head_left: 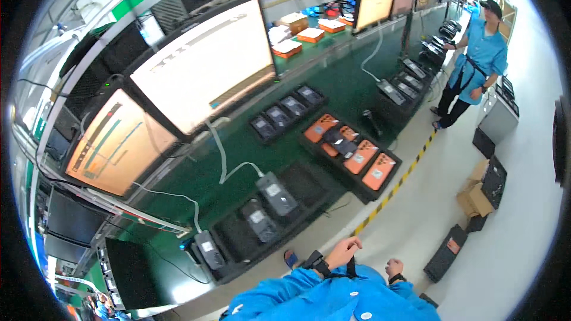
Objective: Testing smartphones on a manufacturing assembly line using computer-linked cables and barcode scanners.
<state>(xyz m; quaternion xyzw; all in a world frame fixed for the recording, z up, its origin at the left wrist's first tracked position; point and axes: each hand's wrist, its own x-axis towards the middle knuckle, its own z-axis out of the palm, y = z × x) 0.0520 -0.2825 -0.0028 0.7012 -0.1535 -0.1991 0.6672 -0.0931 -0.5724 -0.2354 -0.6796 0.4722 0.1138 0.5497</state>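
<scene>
In front of my waist is my left hand point(344, 251), its fingers curled together and no object visible in it. A black wrist strap point(317, 263) is around that wrist, and a dark strap point(351, 268) hangs just below the fingers. My right hand point(394, 268) sits lower and further right, loosely closed, with nothing showing in it. Both hands are apart from the bench. Nearest them is a black tray point(238, 255) bearing several phones in dark grey, including a phone point(276, 195) joined to a white cable.
Another black tray point(389, 190) holds orange phones at the bench edge. Monitors point(208, 65) line the green bench point(238, 154). Yellow-black tape point(392, 196) marks the floor. A person in blue point(482, 53) stands far right. A cardboard box point(476, 193) and black trays point(443, 258) lie along the wall.
</scene>
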